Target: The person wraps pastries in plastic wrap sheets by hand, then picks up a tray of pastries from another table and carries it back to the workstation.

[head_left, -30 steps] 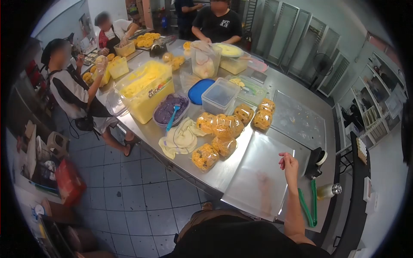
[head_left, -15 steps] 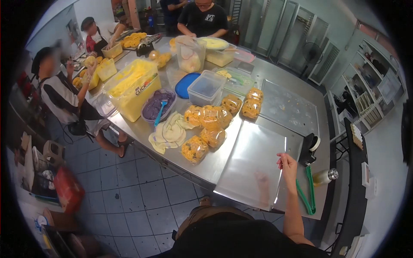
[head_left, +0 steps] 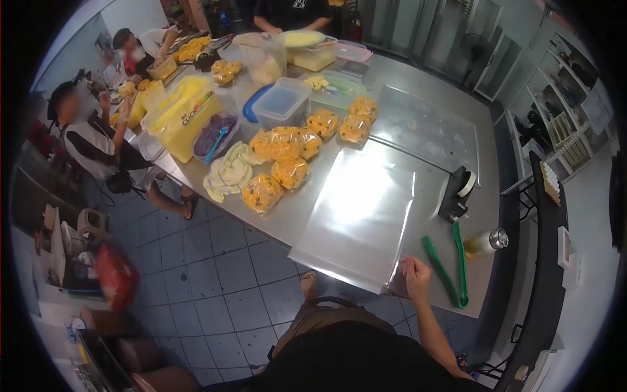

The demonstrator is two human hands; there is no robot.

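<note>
A large clear plastic sheet [head_left: 356, 209] lies flat on the steel table [head_left: 450, 153], overhanging its near edge. My right hand [head_left: 415, 274] pinches the sheet's near right corner at the table edge. My left hand is out of sight. Green tongs [head_left: 450, 268] lie just right of my hand, with a small bottle [head_left: 483, 242] on its side beyond them. A black tape dispenser [head_left: 457, 193] stands by the sheet's right edge.
Several bags of yellow food [head_left: 281, 147] sit left of the sheet beside a yellow cloth [head_left: 228, 173], a bowl of purple paste [head_left: 212, 134], a yellow tub [head_left: 179, 117] and a clear lidded box [head_left: 281, 101]. A seated person [head_left: 91, 140] works at the left; others stand at the far end.
My right hand has slid from the middle of the sheet's right edge down to its near corner. The view has tipped down toward the near table edge.
</note>
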